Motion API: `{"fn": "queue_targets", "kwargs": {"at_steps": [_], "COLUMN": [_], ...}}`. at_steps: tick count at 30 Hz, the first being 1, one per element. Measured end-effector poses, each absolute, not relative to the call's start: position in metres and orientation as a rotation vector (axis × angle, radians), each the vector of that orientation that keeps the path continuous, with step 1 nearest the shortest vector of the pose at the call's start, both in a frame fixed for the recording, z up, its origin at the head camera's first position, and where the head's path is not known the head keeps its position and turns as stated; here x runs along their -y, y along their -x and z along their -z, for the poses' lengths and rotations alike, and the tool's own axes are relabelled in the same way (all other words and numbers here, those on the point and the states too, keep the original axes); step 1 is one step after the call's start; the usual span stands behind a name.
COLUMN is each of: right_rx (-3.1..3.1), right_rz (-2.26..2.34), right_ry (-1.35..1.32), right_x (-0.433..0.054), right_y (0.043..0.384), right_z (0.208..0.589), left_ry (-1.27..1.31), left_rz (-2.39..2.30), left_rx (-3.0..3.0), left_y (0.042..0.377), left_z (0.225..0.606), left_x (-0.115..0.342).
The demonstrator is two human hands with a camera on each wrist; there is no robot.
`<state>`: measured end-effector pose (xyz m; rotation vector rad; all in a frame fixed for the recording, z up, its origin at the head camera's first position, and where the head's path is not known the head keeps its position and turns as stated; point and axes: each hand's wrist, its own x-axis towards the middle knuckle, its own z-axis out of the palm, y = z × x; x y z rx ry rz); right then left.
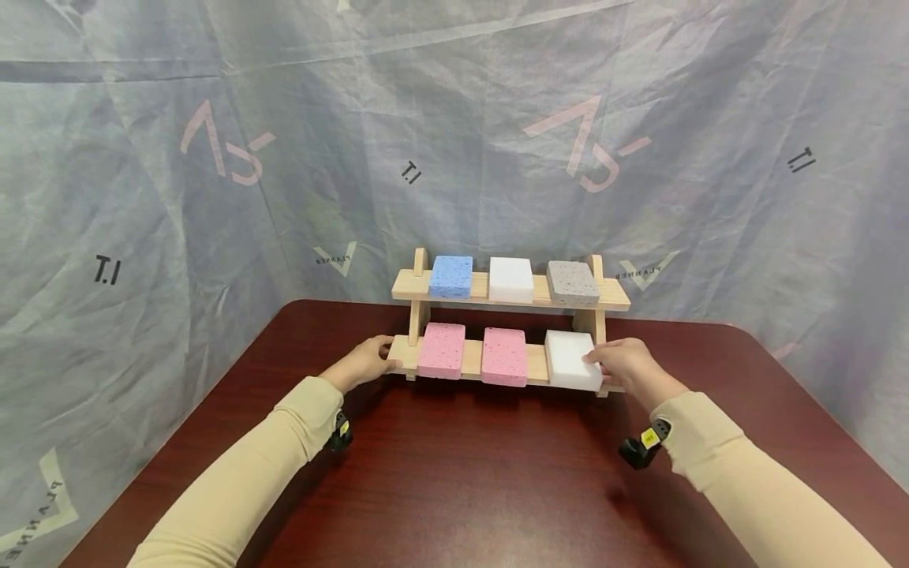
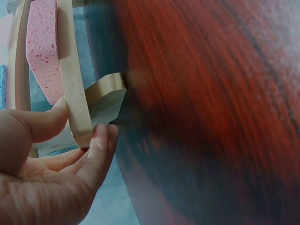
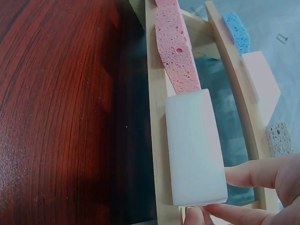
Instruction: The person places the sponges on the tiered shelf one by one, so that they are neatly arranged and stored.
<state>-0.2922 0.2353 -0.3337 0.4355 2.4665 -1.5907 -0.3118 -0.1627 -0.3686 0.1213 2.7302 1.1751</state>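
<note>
In the head view, a two-tier wooden shelf (image 1: 472,359) stands on the table. My left hand (image 1: 364,363) grips the left end of its lower plank (image 2: 75,79), thumb above and fingers beneath. At the right end, my right hand (image 1: 628,364) holds a white sponge (image 1: 571,359) by its right side; the right wrist view shows the thumb (image 3: 251,173) against the white block and other fingertips at its near end. Left of it on the lower plank lie a pink sponge (image 1: 504,356) and another pink sponge (image 1: 442,350).
The upper plank bears a blue sponge (image 1: 451,276), a second white sponge (image 1: 510,279) and a grey speckled sponge (image 1: 572,282). Under the shelf is a dark red wooden table (image 1: 483,473). A grey printed curtain (image 1: 454,142) hangs close behind and at the sides.
</note>
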Motion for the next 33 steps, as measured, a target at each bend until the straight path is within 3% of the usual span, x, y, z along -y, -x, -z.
{"fn": "queue_targets", "kwargs": {"at_steps": [19,33], "right_rx": [-2.395,-2.524], "right_rz": [1.668,1.637], "right_ry": [-0.491,-0.364], "right_x": [-0.242,-0.242], "right_y": [0.297,0.288], "right_z": [0.339,0.338], "left_ry": [-0.198,-0.337], "left_rz": [-1.171,-1.279], "left_rx": [-2.747,-2.713], "left_y": [0.316,0.317], "left_z": [0.375,0.366], "left_x": [0.165,0.171]}}
